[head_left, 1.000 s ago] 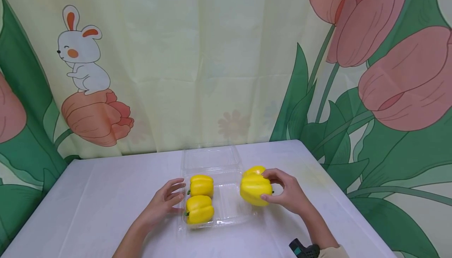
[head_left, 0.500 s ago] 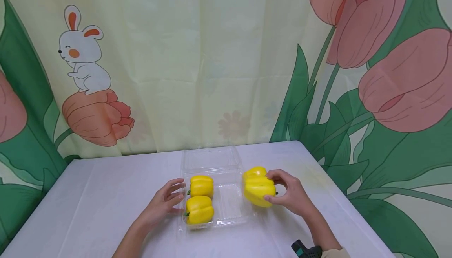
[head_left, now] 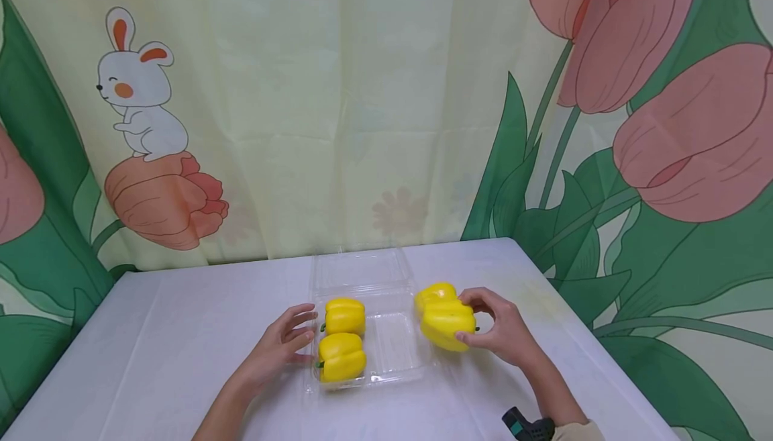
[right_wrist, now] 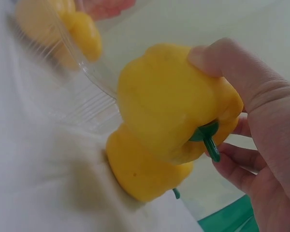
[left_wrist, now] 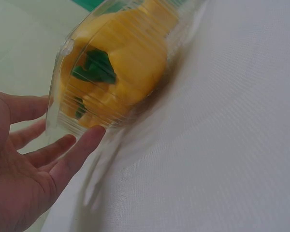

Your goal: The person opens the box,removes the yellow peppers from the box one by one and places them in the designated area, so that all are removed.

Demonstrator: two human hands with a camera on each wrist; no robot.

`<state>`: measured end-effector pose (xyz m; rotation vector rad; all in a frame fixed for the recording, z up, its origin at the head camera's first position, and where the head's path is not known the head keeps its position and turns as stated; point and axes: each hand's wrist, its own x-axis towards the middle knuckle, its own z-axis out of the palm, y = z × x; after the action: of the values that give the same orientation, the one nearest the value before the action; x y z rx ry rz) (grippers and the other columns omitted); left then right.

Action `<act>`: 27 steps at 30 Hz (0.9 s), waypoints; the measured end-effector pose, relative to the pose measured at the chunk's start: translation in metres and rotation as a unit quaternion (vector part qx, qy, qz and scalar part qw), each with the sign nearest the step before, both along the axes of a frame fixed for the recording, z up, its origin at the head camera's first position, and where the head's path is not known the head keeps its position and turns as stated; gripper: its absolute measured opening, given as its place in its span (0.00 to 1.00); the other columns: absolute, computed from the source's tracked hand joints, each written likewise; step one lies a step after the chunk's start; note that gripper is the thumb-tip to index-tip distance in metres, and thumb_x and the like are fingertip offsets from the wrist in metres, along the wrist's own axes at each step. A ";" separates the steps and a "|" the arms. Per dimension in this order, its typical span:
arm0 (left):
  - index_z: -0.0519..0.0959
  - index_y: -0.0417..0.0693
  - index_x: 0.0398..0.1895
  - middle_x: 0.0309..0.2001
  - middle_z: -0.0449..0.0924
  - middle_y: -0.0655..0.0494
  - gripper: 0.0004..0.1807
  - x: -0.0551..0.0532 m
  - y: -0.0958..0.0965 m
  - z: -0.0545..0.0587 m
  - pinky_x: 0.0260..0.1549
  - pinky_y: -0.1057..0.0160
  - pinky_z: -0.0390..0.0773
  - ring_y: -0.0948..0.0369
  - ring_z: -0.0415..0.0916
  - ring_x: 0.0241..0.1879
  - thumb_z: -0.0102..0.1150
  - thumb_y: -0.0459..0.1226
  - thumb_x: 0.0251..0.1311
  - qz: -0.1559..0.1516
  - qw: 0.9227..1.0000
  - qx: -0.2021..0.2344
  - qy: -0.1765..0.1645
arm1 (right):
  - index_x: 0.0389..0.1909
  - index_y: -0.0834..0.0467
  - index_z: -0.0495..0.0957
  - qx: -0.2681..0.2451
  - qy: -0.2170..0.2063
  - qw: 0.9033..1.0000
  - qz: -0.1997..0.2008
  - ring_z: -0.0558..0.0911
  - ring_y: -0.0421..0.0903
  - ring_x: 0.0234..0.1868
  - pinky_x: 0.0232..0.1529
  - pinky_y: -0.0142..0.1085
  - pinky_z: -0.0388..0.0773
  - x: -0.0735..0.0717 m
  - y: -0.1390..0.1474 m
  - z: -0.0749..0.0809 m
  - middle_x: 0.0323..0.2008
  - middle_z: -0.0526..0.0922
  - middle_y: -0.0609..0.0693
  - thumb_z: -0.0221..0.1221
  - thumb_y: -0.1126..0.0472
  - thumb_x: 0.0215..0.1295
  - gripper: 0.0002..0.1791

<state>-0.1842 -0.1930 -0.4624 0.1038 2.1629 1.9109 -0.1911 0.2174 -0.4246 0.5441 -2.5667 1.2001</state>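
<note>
My right hand (head_left: 498, 327) grips a yellow bell pepper (head_left: 448, 325) just right of a clear plastic clamshell box (head_left: 395, 354). In the right wrist view the thumb lies on the side of that pepper (right_wrist: 159, 101), with fingertips beside its green stem. Another yellow pepper (right_wrist: 140, 169) rests on the table behind the held one, partly hidden by it in the head view. Two more yellow peppers, a back one (head_left: 345, 317) and a front one (head_left: 342, 358), lie in the left half of the box. My left hand (head_left: 282, 342) touches the box's left wall with extended fingertips.
The box's clear lid (head_left: 362, 272) lies folded back toward the far table edge. A white cloth covers the table (head_left: 199, 333). Behind it hangs a curtain (head_left: 290, 125) printed with a rabbit and tulips. A black device (head_left: 528, 425) is worn on the right wrist.
My right hand has shifted slightly to the right with its bell pepper, away from the box. More of the pepper behind now shows. The left hand stays in place at the box.
</note>
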 end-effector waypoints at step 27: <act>0.60 0.53 0.70 0.71 0.62 0.43 0.32 0.000 0.001 0.001 0.45 0.53 0.84 0.44 0.65 0.67 0.59 0.40 0.64 0.008 1.000 -0.005 -0.003 | 0.46 0.49 0.76 0.026 -0.018 0.999 -0.026 0.78 0.39 0.42 0.47 0.31 0.82 0.001 0.014 -0.003 0.43 0.81 0.43 0.76 0.57 0.42 0.28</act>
<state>-0.1837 -0.1921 -0.4611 0.0783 2.1759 1.9067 -0.1897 0.2310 -0.4279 0.4689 -2.6321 1.1395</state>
